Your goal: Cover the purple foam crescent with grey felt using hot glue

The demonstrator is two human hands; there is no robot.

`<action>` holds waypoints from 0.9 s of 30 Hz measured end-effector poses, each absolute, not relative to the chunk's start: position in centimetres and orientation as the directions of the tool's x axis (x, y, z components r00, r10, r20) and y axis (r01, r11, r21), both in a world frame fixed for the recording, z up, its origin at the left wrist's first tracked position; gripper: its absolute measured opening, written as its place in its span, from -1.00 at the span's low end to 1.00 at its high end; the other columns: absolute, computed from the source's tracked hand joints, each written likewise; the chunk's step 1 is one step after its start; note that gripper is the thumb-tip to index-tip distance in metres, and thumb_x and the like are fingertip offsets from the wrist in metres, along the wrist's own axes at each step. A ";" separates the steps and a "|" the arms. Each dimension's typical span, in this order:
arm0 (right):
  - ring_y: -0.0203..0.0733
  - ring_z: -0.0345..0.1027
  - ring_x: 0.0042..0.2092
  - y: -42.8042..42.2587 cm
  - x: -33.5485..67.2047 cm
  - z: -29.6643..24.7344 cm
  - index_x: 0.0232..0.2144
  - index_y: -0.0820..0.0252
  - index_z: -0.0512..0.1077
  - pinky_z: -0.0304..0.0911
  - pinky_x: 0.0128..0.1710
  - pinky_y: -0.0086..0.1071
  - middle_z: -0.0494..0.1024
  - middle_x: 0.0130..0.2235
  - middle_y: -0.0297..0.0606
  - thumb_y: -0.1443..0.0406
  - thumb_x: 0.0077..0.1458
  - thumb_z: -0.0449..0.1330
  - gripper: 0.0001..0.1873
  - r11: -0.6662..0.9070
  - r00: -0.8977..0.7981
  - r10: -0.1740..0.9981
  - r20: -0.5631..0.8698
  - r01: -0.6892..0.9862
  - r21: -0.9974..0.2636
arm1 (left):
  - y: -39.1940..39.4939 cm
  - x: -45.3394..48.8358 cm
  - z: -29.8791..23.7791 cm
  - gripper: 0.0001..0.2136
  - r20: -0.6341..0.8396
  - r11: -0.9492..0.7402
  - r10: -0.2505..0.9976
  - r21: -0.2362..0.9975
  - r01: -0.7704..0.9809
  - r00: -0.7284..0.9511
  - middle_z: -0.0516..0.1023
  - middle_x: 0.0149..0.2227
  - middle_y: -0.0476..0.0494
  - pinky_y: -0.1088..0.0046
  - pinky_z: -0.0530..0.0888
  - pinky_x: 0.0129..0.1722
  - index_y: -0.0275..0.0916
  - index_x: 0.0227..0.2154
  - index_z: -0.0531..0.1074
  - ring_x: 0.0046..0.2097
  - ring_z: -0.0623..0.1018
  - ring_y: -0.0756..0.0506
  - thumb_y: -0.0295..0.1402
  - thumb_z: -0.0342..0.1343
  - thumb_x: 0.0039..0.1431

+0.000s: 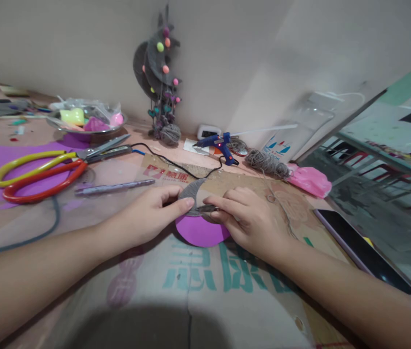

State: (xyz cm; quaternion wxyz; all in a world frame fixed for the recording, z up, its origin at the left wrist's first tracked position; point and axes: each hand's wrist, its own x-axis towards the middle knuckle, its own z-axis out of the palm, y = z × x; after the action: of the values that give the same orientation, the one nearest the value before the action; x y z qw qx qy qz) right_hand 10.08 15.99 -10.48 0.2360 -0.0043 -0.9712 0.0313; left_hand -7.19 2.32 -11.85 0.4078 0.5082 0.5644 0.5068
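My left hand point(162, 208) pinches a grey, felt-like crescent point(191, 190) between thumb and fingers. Below the crescent a purple round piece point(202, 233) shows, its upper part covered by the crescent and my hands. My right hand point(249, 213) is closed around a small dark metal tool point(208, 208), whose tip touches or lies just over the crescent's lower end. The fingers hide most of this tool, so its kind cannot be made out. Both hands work low over a printed cardboard sheet point(205, 310).
Large scissors point(41, 169) and a pen point(114, 187) lie left. Behind are a bowl point(85, 128), a hanging crescent decoration point(162, 72), a blue glue gun point(220, 144) with its cord and grey yarn point(267, 163). A pink bag point(309, 182) and phone point(365, 252) lie right.
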 end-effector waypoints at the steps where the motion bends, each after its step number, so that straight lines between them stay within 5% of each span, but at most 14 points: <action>1: -0.22 0.18 -0.37 16.0 10.1 -10.5 -0.13 0.26 0.44 0.06 -0.38 -0.34 0.39 -0.42 -0.24 0.30 0.20 0.06 -0.75 0.997 -0.891 0.029 0.453 -0.004 -0.071 | 2.3 -7.2 -11.8 -0.78 0.053 -0.030 0.987 0.988 0.152 -0.150 0.50 -0.34 -0.02 0.58 0.33 -0.40 -0.24 -0.34 0.46 -0.36 0.41 0.01 -0.21 0.00 0.19; 9: -0.25 0.19 -0.39 15.9 10.1 -10.4 -0.16 0.26 0.44 0.05 -0.40 -0.38 0.40 -0.43 -0.26 0.29 0.21 0.05 -0.77 0.990 -0.906 0.051 0.420 -0.009 -0.142 | 2.3 -7.2 -11.8 -0.76 0.047 -0.019 0.987 0.984 0.179 -0.152 0.49 -0.40 0.00 0.61 0.26 -0.52 -0.23 -0.31 0.47 -0.46 0.35 0.05 -0.20 0.00 0.19; 20: -0.22 0.19 -0.38 15.8 10.2 -10.1 -0.15 0.27 0.43 0.08 -0.38 -0.35 0.40 -0.42 -0.23 0.28 0.21 0.03 -0.75 0.997 -0.893 0.042 0.449 0.010 -0.072 | 2.3 -7.1 -11.4 -0.73 0.070 -0.032 0.984 0.975 0.222 -0.165 0.55 -0.28 -0.06 0.50 0.39 -0.28 -0.23 -0.21 0.48 -0.26 0.47 -0.06 -0.20 -0.03 0.20; 27: -0.22 0.19 -0.37 15.9 10.2 -10.3 -0.14 0.27 0.43 0.07 -0.37 -0.35 0.39 -0.41 -0.23 0.29 0.20 0.05 -0.76 0.996 -0.897 0.047 0.439 0.009 -0.089 | 2.4 -7.2 -11.5 -0.73 0.073 -0.035 0.983 0.975 0.221 -0.167 0.55 -0.31 -0.05 0.51 0.39 -0.32 -0.22 -0.19 0.48 -0.28 0.48 -0.05 -0.21 -0.02 0.20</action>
State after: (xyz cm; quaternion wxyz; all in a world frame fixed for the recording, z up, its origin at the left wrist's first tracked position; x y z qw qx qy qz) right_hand 10.23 15.91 -10.35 0.2261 -0.0145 -0.9731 0.0422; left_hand -7.16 2.39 -11.47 0.3829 0.5196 0.5795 0.4976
